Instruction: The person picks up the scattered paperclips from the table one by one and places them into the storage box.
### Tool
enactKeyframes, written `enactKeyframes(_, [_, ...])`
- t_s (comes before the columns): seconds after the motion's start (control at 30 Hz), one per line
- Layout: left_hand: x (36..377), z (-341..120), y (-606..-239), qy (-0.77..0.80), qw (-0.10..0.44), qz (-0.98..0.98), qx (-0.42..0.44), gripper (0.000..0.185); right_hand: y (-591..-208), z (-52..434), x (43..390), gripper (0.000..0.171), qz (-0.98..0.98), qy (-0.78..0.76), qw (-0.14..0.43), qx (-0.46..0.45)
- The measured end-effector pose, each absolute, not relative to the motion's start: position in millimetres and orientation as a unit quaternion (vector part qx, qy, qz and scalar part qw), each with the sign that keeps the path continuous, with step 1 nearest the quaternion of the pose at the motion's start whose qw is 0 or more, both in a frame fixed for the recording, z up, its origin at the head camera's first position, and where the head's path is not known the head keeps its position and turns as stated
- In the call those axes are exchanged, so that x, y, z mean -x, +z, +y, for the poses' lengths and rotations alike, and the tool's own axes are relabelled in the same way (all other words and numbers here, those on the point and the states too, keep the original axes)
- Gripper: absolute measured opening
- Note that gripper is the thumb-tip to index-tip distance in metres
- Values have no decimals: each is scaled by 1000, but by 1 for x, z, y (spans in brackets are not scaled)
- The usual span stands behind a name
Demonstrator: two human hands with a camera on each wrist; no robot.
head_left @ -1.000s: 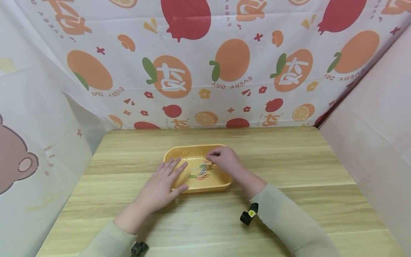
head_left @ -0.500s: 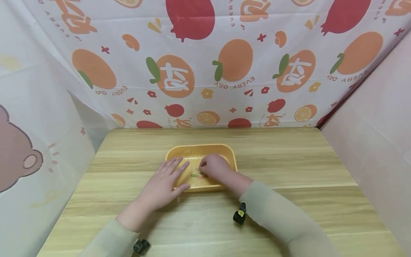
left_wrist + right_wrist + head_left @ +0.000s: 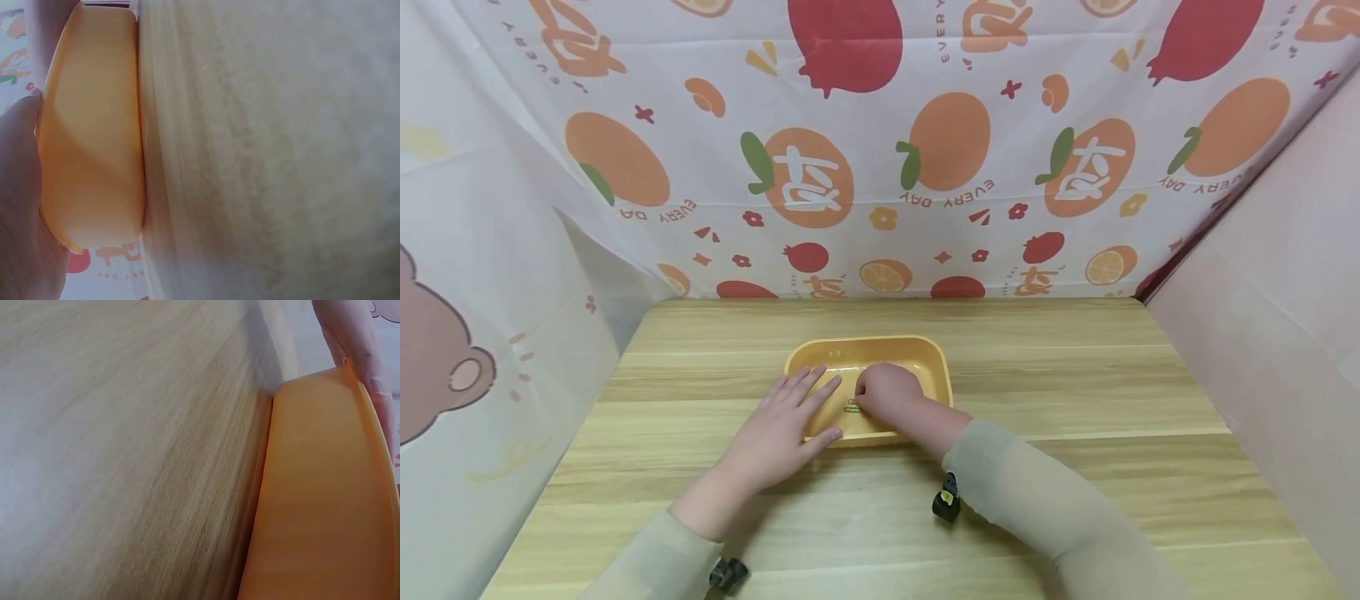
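A shallow yellow tray (image 3: 925,354) stands on the wooden table in the head view. My left hand (image 3: 778,429) lies spread over its left end, the fingers straight and the thumb at the front rim. In the left wrist view the tray's outer wall (image 3: 94,137) shows beside that hand. Inside the tray, my right hand (image 3: 887,396) has its fingers curled, with the fingertips pinched at a small pale paper clip. Just below them lies a green paper clip (image 3: 852,409). The right hand hides the other clips. The right wrist view shows only the tray's outside (image 3: 325,481) and a left-hand finger.
The wooden table (image 3: 1060,367) surrounds the tray. A fruit-patterned cloth (image 3: 880,150) hangs behind the far edge, with pale cloth at both sides. A small black camera (image 3: 946,500) sits at the right wrist and another (image 3: 727,575) at the left.
My right hand has moved left and nearer across the tray, from the far right part to over the clips, covering most of them. The left hand keeps its place on the tray.
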State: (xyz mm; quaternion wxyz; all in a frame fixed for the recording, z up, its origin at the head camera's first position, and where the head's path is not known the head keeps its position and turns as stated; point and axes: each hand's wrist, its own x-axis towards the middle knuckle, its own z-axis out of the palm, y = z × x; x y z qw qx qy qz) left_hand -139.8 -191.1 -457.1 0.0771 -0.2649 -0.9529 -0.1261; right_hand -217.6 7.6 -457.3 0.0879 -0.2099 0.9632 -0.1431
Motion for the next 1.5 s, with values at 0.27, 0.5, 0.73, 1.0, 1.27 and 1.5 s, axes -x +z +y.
enactKeyframes(0.27, [141,-190,-456,-119,75,-954,266,74,-456,11,218,15,960,-163,86,210])
enactKeyframes(0.5, [142,-191,-456,-116,79,-954,265,74,-450,16,216,15,954,-215,91,190])
enactKeyframes(0.73, [142,-190,-456,-108,69,-957,261,75,-447,30,212,22,936,-295,75,178])
enactKeyframes(1.0, [141,-191,-458,-110,71,-957,258,75,-441,50,209,29,912,-385,36,135])
enactKeyframes(1.27, [139,-189,-459,-118,66,-958,252,74,-435,83,200,30,870,-484,8,95])
enactKeyframes(1.5, [137,-187,-457,-120,66,-958,253,74,-440,128,191,34,863,-504,27,35])
